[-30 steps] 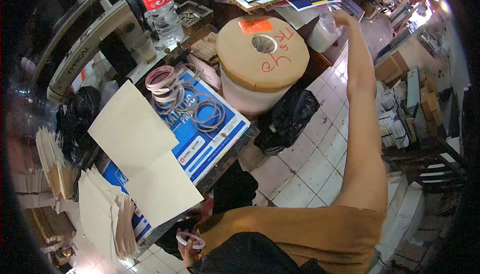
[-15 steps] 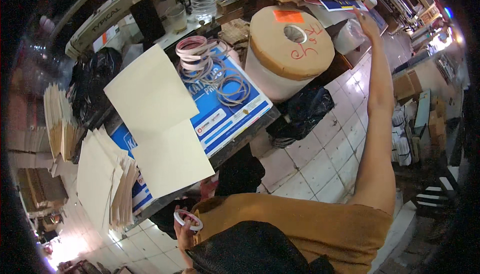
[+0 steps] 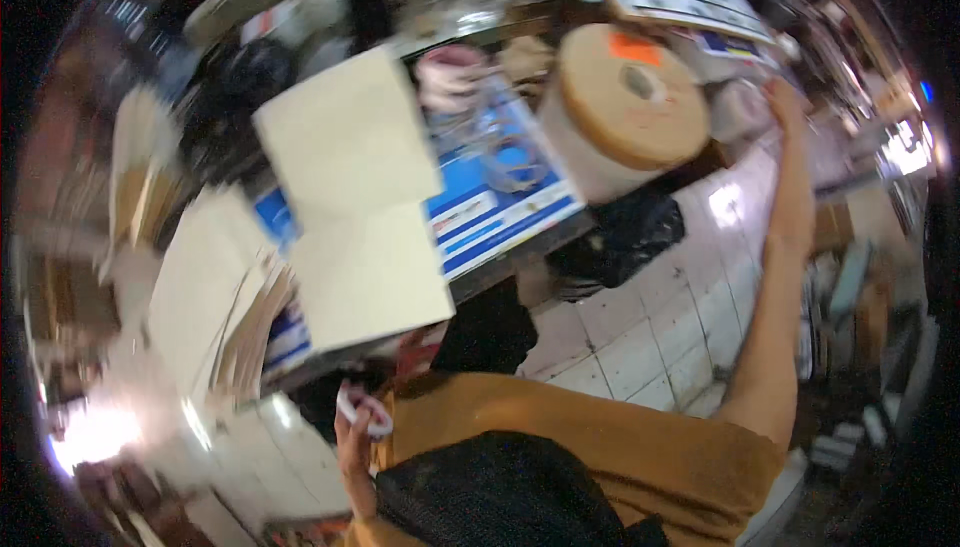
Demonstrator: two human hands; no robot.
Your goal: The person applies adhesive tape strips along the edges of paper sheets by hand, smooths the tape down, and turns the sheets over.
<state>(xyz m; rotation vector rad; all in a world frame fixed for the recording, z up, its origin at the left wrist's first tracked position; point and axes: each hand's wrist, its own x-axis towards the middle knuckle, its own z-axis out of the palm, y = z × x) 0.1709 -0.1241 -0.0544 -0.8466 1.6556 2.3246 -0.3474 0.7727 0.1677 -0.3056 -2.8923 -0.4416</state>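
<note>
Low beside the table's front edge, my left hand [image 3: 355, 452] is closed around a narrow white tape roll [image 3: 381, 424]. My right arm stretches to the far right, where my right hand [image 3: 788, 107] is beside a whitish plastic-looking bundle [image 3: 738, 109]; motion smears its fingers, and whether they touch it is unclear. Two cream sheets, a far one [image 3: 345, 132] and a near one [image 3: 375, 277], lie partly overlapped on a blue-and-white printed board [image 3: 470, 237]. Narrow tape rolls [image 3: 450, 77] and loose thin rings [image 3: 515, 162] rest on that board.
A large white roll with a brown card top [image 3: 580, 77] stands right of the board. Folded cream sheets [image 3: 205, 272] are stacked at left. A black plastic bag [image 3: 630, 252] hangs or lies below the table edge, above a tiled floor [image 3: 620, 337].
My view has shifted and blurred, so the table things appear farther right and higher. My right hand has drawn back from the printed sheet toward the whitish bundle. The left keeps the tape roll.
</note>
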